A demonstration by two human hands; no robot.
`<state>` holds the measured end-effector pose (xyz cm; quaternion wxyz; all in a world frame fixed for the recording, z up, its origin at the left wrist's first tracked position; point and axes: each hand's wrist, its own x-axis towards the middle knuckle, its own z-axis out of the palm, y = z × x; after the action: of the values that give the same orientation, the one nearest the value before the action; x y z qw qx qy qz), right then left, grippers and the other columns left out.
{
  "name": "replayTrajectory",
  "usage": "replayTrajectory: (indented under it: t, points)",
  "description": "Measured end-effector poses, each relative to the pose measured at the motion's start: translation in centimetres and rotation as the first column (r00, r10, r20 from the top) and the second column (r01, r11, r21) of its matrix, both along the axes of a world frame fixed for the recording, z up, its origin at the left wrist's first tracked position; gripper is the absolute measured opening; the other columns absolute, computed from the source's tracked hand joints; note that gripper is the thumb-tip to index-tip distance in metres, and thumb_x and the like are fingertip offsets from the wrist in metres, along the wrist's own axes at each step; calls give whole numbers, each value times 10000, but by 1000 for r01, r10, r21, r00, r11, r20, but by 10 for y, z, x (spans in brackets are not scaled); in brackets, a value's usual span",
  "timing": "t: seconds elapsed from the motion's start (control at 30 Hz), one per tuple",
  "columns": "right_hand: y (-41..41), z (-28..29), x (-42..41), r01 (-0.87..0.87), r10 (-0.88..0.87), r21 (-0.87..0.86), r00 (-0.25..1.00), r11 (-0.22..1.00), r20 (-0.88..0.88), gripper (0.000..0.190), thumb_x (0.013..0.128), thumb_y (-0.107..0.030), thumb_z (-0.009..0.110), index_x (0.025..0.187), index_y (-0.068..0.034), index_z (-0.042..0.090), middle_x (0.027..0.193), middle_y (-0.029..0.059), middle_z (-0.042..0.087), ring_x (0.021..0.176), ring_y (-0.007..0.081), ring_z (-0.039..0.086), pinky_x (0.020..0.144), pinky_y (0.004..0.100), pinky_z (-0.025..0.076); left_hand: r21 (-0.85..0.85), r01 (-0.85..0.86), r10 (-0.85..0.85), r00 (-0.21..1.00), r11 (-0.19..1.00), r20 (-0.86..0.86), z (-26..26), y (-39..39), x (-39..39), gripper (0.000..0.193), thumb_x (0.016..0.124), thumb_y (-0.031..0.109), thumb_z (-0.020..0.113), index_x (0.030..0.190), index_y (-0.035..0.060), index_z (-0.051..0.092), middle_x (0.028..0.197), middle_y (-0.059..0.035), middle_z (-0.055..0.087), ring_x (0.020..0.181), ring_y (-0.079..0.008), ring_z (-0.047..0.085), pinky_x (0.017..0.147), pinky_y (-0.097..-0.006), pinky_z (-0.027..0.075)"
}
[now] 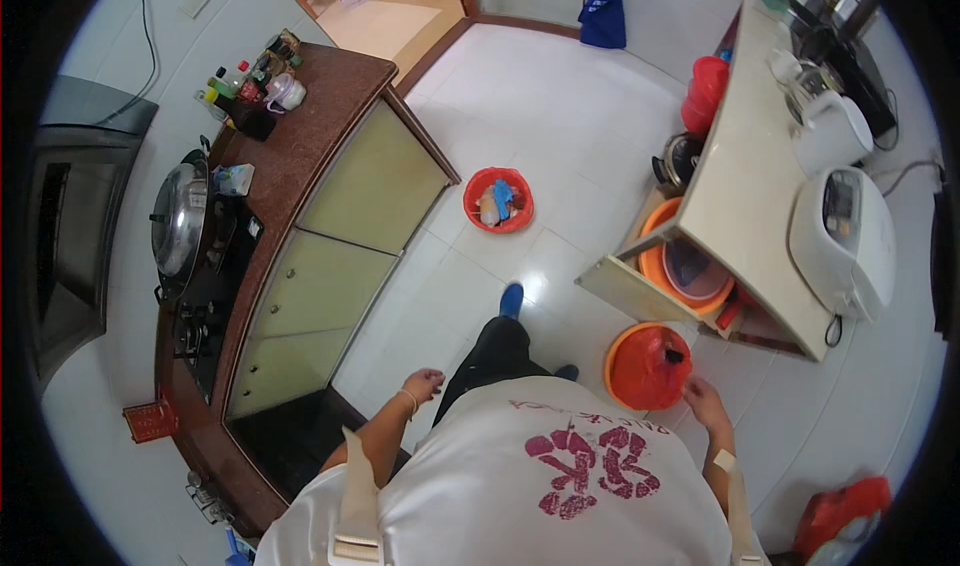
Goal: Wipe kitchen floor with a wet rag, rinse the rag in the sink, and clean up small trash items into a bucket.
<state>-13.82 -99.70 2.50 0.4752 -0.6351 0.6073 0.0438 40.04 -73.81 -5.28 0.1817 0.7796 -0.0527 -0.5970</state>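
Note:
My left hand (425, 386) hangs beside my left hip with its fingers loosely curled, holding nothing that I can see. It is nearest to the brown-topped kitchen counter with green cabinet doors (315, 281). On the other side, my right hand (701, 399) is low by the rim of an orange bin (611, 367) lined with a red plastic bag (646, 363). Whether its fingertips touch the bag is unclear. A small black thing (674, 356) lies on the bag. Ahead on the floor stands a red basket (480, 225) with mixed items in it, among them a blue piece.
Right, a pale counter (739, 213) bears a white rice cooker (844, 243) and a white kettle (832, 132); an open cabinet door (637, 288) juts out below. Left, a lidded wok (180, 221) sits on the stove, with several bottles (244, 105) beyond. A doorway (382, 11) lies ahead.

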Motion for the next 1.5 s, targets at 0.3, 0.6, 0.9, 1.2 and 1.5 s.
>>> replayTrajectory:
  t: [0.3, 0.6, 0.9, 1.2, 1.5]
  points:
    - [-128, -24, 227, -6, -36, 135, 950, 991, 310, 328, 841, -179, 564, 1112, 3, 533, 1007, 63, 587, 935, 144, 530, 825, 267, 423, 162, 58, -39, 992, 985, -117, -107, 15, 105, 305, 808, 250, 549, 1065, 89, 587, 837, -21, 599, 740, -172, 581, 558, -298, 457]
    - [-222, -29, 323, -110, 82, 123, 974, 986, 213, 361, 832, -219, 567, 1104, 16, 532, 967, 130, 616, 890, 202, 585, 783, 309, 456, -138, -438, 439, 898, 888, -22, 33, -207, 202, 374, 840, 242, 551, 1162, 66, 479, 983, -81, 585, 828, -181, 588, 680, -298, 478]
    - [-311, -41, 319, -95, 93, 203, 995, 974, 22, 347, 818, -221, 589, 1072, 12, 551, 955, 126, 606, 894, 178, 569, 781, 298, 453, 116, -227, 233, 972, 967, -34, 24, -258, 202, 423, 836, 276, 534, 1187, 48, 470, 1005, -98, 578, 831, -195, 585, 683, -319, 475]
    - [-437, -146, 367, -397, 400, 106, 916, 912, -12, 361, 829, -255, 541, 1070, 13, 552, 927, 143, 622, 856, 219, 602, 746, 327, 473, -21, -433, 432, 901, 901, -38, 32, -330, 193, 436, 837, 276, 551, 1190, 32, 471, 1029, -98, 583, 868, -174, 587, 732, -290, 464]
    - [-426, -228, 534, -558, 560, 52, 822, 828, -103, 294, 790, -216, 516, 1018, -39, 575, 958, 149, 611, 912, 307, 575, 805, 388, 447, 19, -400, 399, 907, 916, -132, -24, -365, 214, 370, 842, 223, 568, 1155, 35, 511, 1024, -94, 583, 888, -157, 581, 727, -251, 458]
